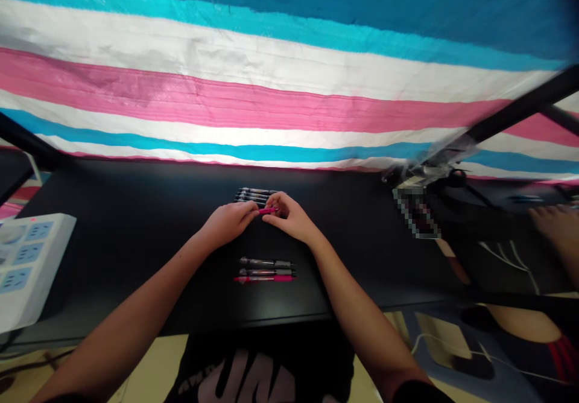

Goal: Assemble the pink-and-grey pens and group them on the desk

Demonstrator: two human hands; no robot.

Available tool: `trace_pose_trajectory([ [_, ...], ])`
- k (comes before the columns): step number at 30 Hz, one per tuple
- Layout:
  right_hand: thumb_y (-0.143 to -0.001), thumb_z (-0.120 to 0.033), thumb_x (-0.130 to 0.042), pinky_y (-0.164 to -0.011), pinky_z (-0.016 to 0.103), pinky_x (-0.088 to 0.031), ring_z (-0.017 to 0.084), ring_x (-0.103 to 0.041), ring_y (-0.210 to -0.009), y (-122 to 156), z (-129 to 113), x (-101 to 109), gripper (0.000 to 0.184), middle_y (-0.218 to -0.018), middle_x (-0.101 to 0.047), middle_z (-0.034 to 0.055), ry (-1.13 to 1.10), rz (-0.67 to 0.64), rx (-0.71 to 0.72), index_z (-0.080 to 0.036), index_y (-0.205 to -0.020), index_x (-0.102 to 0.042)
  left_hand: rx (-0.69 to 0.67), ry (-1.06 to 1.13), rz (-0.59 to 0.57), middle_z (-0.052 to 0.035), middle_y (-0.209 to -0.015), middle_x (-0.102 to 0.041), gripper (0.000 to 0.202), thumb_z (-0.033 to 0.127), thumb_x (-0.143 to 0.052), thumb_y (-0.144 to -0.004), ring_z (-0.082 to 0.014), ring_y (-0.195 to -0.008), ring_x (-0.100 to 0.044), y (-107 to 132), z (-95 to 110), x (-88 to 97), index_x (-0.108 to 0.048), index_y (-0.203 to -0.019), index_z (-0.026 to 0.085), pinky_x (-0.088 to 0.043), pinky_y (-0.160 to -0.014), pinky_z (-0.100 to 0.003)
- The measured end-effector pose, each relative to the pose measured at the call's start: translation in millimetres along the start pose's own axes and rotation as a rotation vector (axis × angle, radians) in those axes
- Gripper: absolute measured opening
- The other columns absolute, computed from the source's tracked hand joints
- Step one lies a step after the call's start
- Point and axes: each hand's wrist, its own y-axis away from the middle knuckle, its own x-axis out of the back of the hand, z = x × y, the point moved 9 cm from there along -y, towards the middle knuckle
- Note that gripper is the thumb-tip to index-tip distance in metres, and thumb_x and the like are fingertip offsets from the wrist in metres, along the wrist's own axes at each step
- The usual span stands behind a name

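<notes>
Both my hands meet over the middle of a black table (pixel 136 228), gripping a pink pen (pixel 267 210) between them. My left hand (pixel 230 221) pinches its left end and my right hand (pixel 289 215) closes on its right end. Just behind the hands lies a small row of several dark pens (pixel 253 195). Nearer to me, three pens lie side by side: two grey ones (pixel 266 264) and a pink one (pixel 265 278).
A white power strip (pixel 27 264) sits at the table's left edge. A striped pink, white and blue cloth (pixel 271 89) hangs behind. At the right stand a black frame bar (pixel 520 110), clutter, and another person's hand (pixel 554 222) and leg.
</notes>
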Motion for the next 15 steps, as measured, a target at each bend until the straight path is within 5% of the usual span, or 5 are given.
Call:
trace_pose_trajectory([
  [4,-0.096,-0.046,-0.058,-0.063,0.029,-0.045,0.015,-0.055,-0.061,0,7,-2,0.028,-0.068,-0.062,-0.0011,0.11,-0.047,-0.063,-0.021,-0.086,-0.065,-0.016,0.016,0.003,-0.0063,-0.101,-0.076,0.026,0.036,-0.044,-0.107,-0.0242,-0.092,-0.072,1,3,-0.1,-0.065,-0.108,0.022,-0.047,-0.076,-0.03],
  [10,-0.085,-0.031,-0.07,-0.073,0.029,-0.049,0.016,-0.06,-0.078,0,-3,0,0.015,-0.095,-0.068,0.0019,0.043,0.007,0.045,-0.021,-0.095,-0.064,0.008,0.019,-0.001,-0.0052,-0.091,-0.075,0.027,0.037,-0.043,-0.106,-0.0227,-0.084,-0.071,1,3,2.4,-0.066,-0.103,0.022,-0.044,-0.071,-0.029],
  [15,-0.092,-0.043,-0.063,-0.065,0.029,-0.046,0.014,-0.058,-0.064,-1,6,-4,0.024,-0.079,-0.067,0.0008,0.039,-0.047,-0.061,-0.02,-0.093,-0.066,0.004,0.036,0.015,-0.0056,-0.095,-0.075,0.026,0.037,-0.044,-0.105,-0.0231,-0.086,-0.071,1,4,4.0,-0.066,-0.106,0.023,-0.044,-0.071,-0.029],
])
